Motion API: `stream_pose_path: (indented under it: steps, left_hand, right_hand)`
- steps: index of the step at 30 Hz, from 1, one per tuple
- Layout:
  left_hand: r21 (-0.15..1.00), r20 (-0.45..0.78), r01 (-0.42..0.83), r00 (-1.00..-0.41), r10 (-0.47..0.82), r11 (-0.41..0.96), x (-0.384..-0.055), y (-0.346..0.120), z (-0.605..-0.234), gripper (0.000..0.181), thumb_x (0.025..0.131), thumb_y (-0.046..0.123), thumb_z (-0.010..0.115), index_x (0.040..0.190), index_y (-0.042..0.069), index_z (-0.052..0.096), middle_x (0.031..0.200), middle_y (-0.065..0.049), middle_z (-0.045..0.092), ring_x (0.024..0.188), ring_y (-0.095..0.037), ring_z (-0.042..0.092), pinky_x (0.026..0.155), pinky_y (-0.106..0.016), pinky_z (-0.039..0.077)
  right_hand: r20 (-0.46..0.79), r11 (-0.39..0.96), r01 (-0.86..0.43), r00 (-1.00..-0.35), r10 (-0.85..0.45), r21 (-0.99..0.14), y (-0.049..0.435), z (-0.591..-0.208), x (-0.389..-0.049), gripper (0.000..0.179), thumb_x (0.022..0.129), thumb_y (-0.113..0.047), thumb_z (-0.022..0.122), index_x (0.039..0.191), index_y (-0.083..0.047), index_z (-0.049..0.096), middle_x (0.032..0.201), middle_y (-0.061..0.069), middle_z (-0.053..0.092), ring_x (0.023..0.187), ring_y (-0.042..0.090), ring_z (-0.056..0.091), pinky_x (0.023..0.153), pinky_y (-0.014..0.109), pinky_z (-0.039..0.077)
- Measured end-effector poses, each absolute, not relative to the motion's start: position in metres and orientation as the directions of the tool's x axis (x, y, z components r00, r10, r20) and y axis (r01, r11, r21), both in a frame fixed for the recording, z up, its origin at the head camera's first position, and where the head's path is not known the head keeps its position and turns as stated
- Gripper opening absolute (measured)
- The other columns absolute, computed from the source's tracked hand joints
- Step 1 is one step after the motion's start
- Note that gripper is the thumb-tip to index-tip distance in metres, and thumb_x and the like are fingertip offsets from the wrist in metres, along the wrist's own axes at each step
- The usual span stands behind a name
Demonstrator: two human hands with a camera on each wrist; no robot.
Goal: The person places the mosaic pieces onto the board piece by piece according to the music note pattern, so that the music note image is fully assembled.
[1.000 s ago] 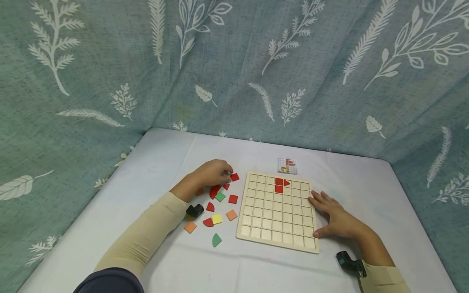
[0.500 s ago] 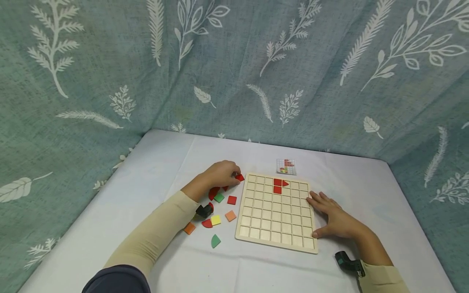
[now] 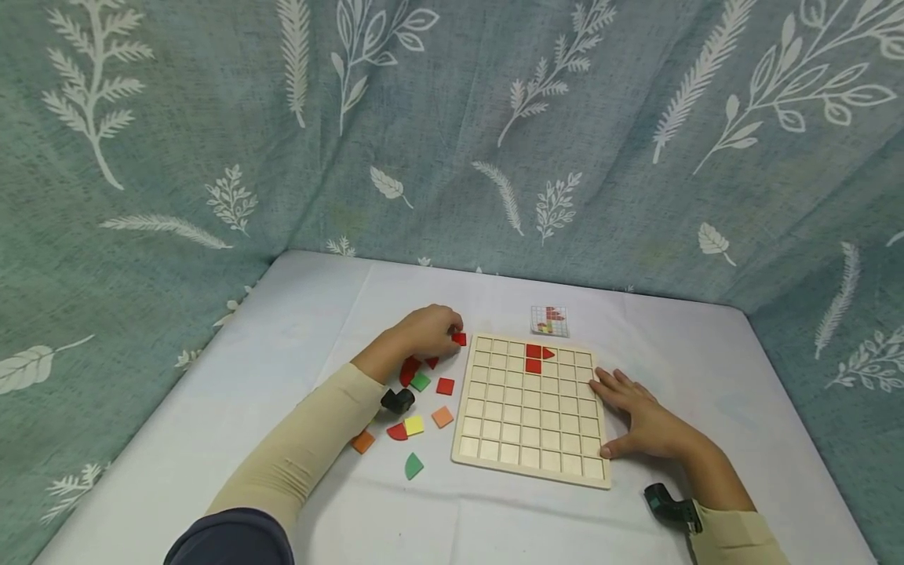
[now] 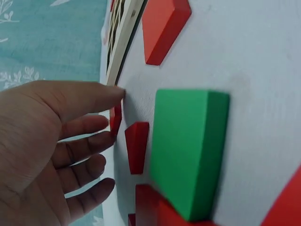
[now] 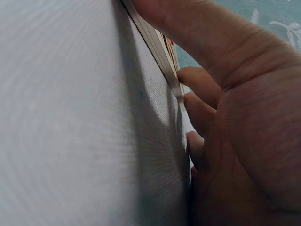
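Note:
In the head view my left hand [image 3: 427, 330] pinches a red square tile [image 3: 459, 339] between thumb and fingers, just left of the board's far left corner. The left wrist view shows that red tile [image 4: 115, 117] edge-on, with the thumb at one end and fingertips at the other. The pale gridded wooden board [image 3: 494, 428] carries two red squares [image 3: 534, 366] and a red triangle [image 3: 548, 353] near its far edge. My right hand [image 3: 639, 420] lies along the board's right side, fingers spread, thumb and fingertips at the rim.
Loose tiles lie left of the board: a green square [image 3: 420, 382], a red square [image 3: 445, 386], an orange square [image 3: 442, 417], a yellow square [image 3: 413, 424], a green quarter-round [image 3: 413, 466] and several others. A small printed pattern card [image 3: 549, 322] lies behind the board.
My left hand has moved right, bringing the red square tile closer to the board, and the tile has turned slightly. The right hand stays at the board's edge.

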State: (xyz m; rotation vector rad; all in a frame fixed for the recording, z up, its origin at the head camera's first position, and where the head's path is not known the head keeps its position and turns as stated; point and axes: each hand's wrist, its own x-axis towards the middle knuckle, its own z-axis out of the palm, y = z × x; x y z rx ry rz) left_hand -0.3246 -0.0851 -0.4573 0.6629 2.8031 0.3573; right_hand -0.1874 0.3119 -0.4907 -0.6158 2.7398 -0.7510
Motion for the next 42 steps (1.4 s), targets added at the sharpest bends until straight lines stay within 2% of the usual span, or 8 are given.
stream_pose_path:
  steps: [7, 13, 18, 25, 32, 36, 42]
  left_hand:
    - [0.323, -0.203, 0.411, -0.850, 0.486, 0.853, -0.328, -0.085, -0.457, 0.023, 0.087, 0.026, 0.066, 0.108, 0.016, 0.069, 0.093, 0.005, 0.061, 0.081, -0.015, 0.057, 0.069, -0.030, 0.048]
    - [0.361, -0.143, 0.431, -0.851, 0.505, 0.827, -0.329, -0.083, -0.453, 0.025, 0.085, 0.028, 0.069, 0.107, 0.016, 0.070, 0.095, 0.006, 0.062, 0.087, -0.014, 0.055, 0.079, -0.032, 0.047]
    - [0.391, -0.099, 0.477, -0.828, 0.551, 0.787, -0.326, -0.068, -0.447, 0.023, 0.086, 0.030, 0.069, 0.106, 0.018, 0.071, 0.101, 0.006, 0.062, 0.093, -0.012, 0.055, 0.084, -0.034, 0.047]
    - [0.403, -0.056, 0.581, -0.755, 0.653, 0.707, -0.323, -0.033, -0.441, 0.021, 0.087, 0.029, 0.069, 0.105, 0.018, 0.070, 0.102, 0.005, 0.062, 0.092, -0.011, 0.056, 0.081, -0.031, 0.047]
    - [0.362, -0.040, 0.684, -0.668, 0.743, 0.634, -0.318, -0.003, -0.441, 0.024, 0.088, 0.026, 0.068, 0.109, 0.014, 0.071, 0.104, 0.003, 0.064, 0.096, -0.012, 0.058, 0.082, -0.029, 0.047]
    - [0.354, -0.032, 0.705, -0.647, 0.761, 0.614, -0.313, 0.010, -0.443, 0.024, 0.087, 0.024, 0.067, 0.108, 0.014, 0.072, 0.105, 0.004, 0.064, 0.096, -0.011, 0.058, 0.083, -0.029, 0.047]
    - [0.320, -0.038, 0.747, -0.605, 0.795, 0.583, -0.306, 0.025, -0.447, 0.010, 0.089, 0.023, 0.065, 0.096, 0.017, 0.070, 0.093, 0.006, 0.060, 0.079, -0.010, 0.051, 0.068, -0.025, 0.042]
  right_hand:
    - [-0.102, 0.765, -0.340, -0.880, -0.464, -0.547, 0.312, -0.490, -0.187, 0.119, 0.055, -0.058, 0.086, 0.152, -0.010, 0.034, 0.161, 0.009, 0.016, 0.145, 0.039, 0.002, 0.110, 0.060, 0.003]
    - [-0.094, 0.762, -0.345, -0.880, -0.466, -0.548, 0.312, -0.490, -0.187, 0.118, 0.056, -0.057, 0.086, 0.152, -0.010, 0.034, 0.160, 0.010, 0.016, 0.145, 0.039, 0.002, 0.110, 0.060, 0.003]
    - [-0.101, 0.765, -0.340, -0.880, -0.463, -0.547, 0.312, -0.488, -0.187, 0.118, 0.056, -0.058, 0.085, 0.152, -0.011, 0.035, 0.160, 0.010, 0.015, 0.145, 0.039, 0.002, 0.110, 0.060, 0.003]
    - [-0.107, 0.777, -0.332, -0.885, -0.452, -0.534, 0.312, -0.490, -0.187, 0.118, 0.055, -0.060, 0.085, 0.152, -0.012, 0.035, 0.161, 0.007, 0.016, 0.146, 0.037, 0.003, 0.110, 0.061, 0.004]
    - [-0.105, 0.773, -0.340, -0.881, -0.461, -0.536, 0.313, -0.490, -0.187, 0.118, 0.056, -0.060, 0.084, 0.152, -0.013, 0.035, 0.161, 0.008, 0.016, 0.146, 0.038, 0.002, 0.110, 0.060, 0.004]
    - [-0.103, 0.777, -0.342, -0.883, -0.458, -0.529, 0.313, -0.489, -0.188, 0.119, 0.055, -0.060, 0.085, 0.152, -0.012, 0.035, 0.161, 0.009, 0.016, 0.146, 0.038, 0.003, 0.111, 0.059, 0.004]
    - [-0.109, 0.772, -0.337, -0.881, -0.461, -0.539, 0.312, -0.488, -0.188, 0.118, 0.056, -0.059, 0.085, 0.151, -0.011, 0.035, 0.160, 0.010, 0.016, 0.145, 0.038, 0.002, 0.111, 0.059, 0.003]
